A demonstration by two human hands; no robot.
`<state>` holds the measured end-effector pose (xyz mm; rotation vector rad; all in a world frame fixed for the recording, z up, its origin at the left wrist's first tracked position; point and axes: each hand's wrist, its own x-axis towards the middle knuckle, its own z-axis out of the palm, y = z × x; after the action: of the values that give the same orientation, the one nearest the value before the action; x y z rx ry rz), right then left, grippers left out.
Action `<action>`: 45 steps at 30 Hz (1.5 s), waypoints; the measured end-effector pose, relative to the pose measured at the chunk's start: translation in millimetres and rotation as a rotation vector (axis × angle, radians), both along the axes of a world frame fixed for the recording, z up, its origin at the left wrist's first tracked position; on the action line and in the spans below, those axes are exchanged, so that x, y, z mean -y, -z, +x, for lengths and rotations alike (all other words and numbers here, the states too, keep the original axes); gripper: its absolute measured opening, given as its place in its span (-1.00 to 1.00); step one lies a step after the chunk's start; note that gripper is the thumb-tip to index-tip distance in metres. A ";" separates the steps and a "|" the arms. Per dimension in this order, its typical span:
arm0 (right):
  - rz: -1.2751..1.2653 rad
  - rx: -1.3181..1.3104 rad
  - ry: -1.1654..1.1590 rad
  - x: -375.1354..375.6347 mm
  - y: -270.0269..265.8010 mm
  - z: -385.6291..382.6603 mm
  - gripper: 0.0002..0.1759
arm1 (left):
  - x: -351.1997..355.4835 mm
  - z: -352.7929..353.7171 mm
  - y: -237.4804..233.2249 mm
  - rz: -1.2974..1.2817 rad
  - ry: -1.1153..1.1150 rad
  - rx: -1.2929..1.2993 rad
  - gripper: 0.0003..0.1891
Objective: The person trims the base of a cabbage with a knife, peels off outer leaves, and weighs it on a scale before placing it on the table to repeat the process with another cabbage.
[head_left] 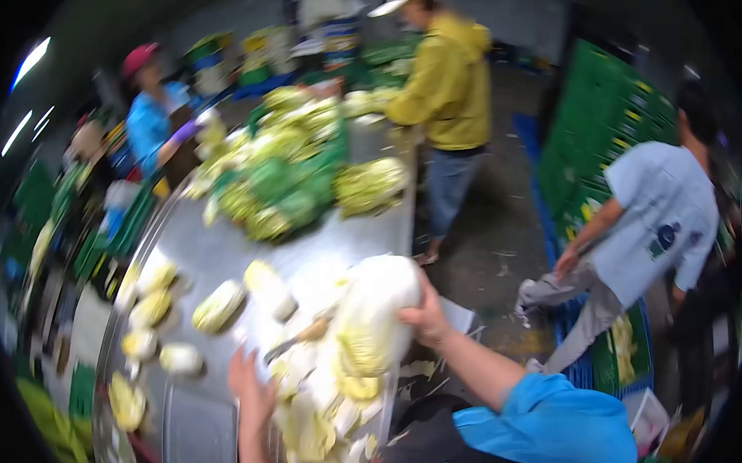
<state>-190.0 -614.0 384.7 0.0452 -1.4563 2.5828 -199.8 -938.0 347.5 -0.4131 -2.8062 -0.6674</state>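
A large pale cabbage is upheld over the near right part of the metal table, with my right hand gripping its right side. My left hand is over the table to the left, its fingers apart and blurred, with nothing visible in it. Between the hands lies a knife with a tan handle, its dark blade toward my left hand. Loose cabbage leaves are piled beneath and in front of the cabbage. Two trimmed cabbages, one yellowish and one greener, rest just beyond my left hand.
The metal table holds several small cabbages at left, a tray, and a heap of cabbages with green netting. People in blue, yellow and light blue stand around. Green crates are stacked right.
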 end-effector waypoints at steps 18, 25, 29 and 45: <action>0.370 0.033 -0.540 75.5 36.5 68.1 0.16 | -72.0 85.7 -46.9 0.599 0.193 0.194 -0.54; 0.493 -0.180 -0.748 63.1 32.8 48.4 0.15 | -56.2 79.5 -27.6 0.766 0.138 0.174 -0.65; 0.225 -0.189 -0.700 47.2 41.8 11.8 0.17 | -36.5 54.0 -20.7 0.977 -0.122 0.085 -0.66; 0.116 0.148 -0.615 66.3 49.1 55.6 0.10 | -96.5 84.5 -19.6 0.784 -0.031 0.238 -0.35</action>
<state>-134.4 -680.3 335.6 0.3810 -1.8866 3.0134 -115.3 -841.5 367.1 -0.1373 -2.4535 -1.7901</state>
